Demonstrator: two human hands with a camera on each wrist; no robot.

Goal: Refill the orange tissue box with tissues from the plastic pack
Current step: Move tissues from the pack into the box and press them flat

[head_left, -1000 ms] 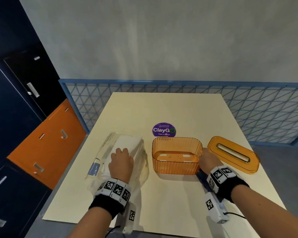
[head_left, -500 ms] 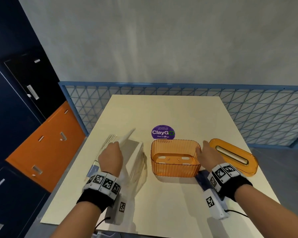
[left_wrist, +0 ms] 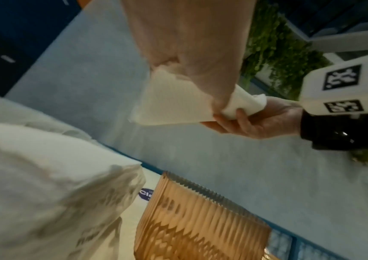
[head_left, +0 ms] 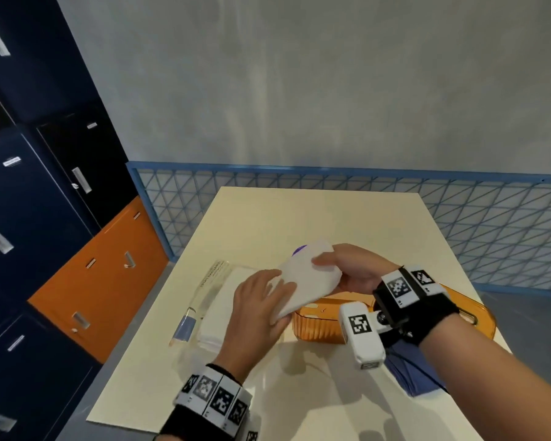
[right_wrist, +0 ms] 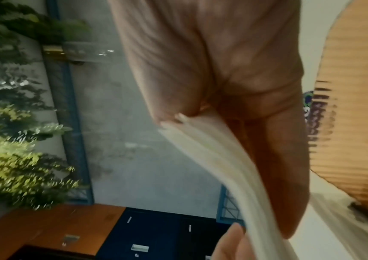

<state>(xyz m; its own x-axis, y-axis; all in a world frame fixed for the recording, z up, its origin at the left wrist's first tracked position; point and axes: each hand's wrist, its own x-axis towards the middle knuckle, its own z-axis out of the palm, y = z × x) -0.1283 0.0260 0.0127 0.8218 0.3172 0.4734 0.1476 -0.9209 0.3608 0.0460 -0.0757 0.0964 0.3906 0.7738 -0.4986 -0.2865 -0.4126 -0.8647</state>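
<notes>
A white tissue stack (head_left: 306, 278) hangs tilted above the table, between the plastic pack (head_left: 213, 300) and the open orange tissue box (head_left: 318, 326). My left hand (head_left: 279, 302) grips the stack's near end, thumb on top. At the far end my right hand (head_left: 328, 268) pinches it. In the left wrist view the tissue stack (left_wrist: 174, 102) bends between both hands, above the ribbed orange box (left_wrist: 200, 219). The right wrist view shows the stack (right_wrist: 223, 167) edge-on under my fingers. More tissues lie in the pack. The orange lid (head_left: 477, 313) lies right of the box, partly hidden by my right wrist.
A purple sticker (head_left: 299, 249) peeks out behind the stack. A dark blue item (head_left: 407, 370) lies under my right forearm. A blue mesh fence (head_left: 458, 224) runs behind the table, and dark and orange lockers (head_left: 102, 281) stand on the left.
My left hand lifted a stack of tissues out of the pack and carried it right, toward the box. My right hand left the box's rim and took hold of the stack's far end.
</notes>
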